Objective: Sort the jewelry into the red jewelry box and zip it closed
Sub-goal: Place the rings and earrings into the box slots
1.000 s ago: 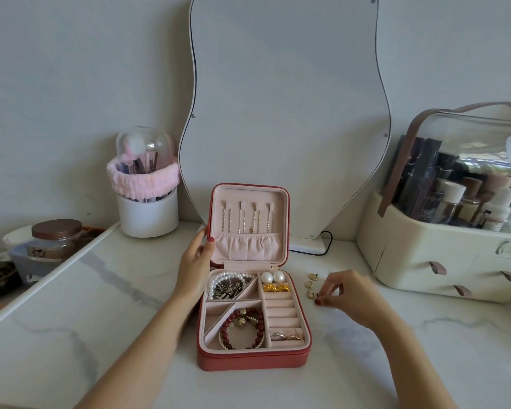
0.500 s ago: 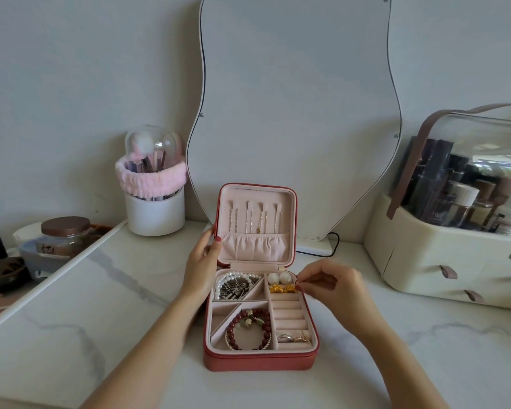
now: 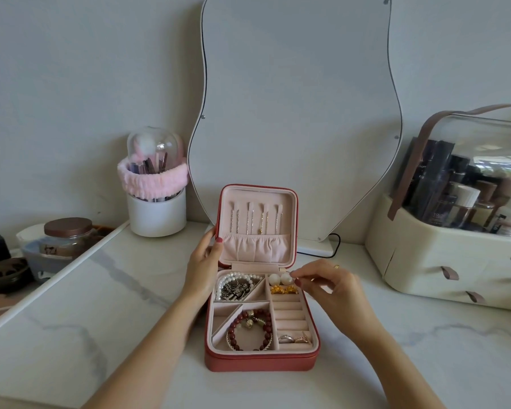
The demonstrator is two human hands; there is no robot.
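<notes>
On the far left a brown-lidded glass jar (image 3: 68,231) sits beyond the marble counter (image 3: 106,305), and a white brush holder (image 3: 157,215) wrapped in a pink headband stands near the wavy mirror (image 3: 295,113). The left hand (image 3: 202,270) grips the left edge of the upright lid of the red jewelry box (image 3: 261,360), which lies open mid-counter with the pearl strand (image 3: 236,280), bead bracelet (image 3: 250,330) and rings (image 3: 294,338) already in their compartments. The right hand (image 3: 334,287) pinches something very small, probably an earring though I cannot tell, at the box's back right corner beside the pearl studs (image 3: 280,279) and gold earrings (image 3: 283,289). It should be lowered fully into that compartment before release, with the lid held steady. A cream cosmetics organizer (image 3: 443,261) stands at right.
</notes>
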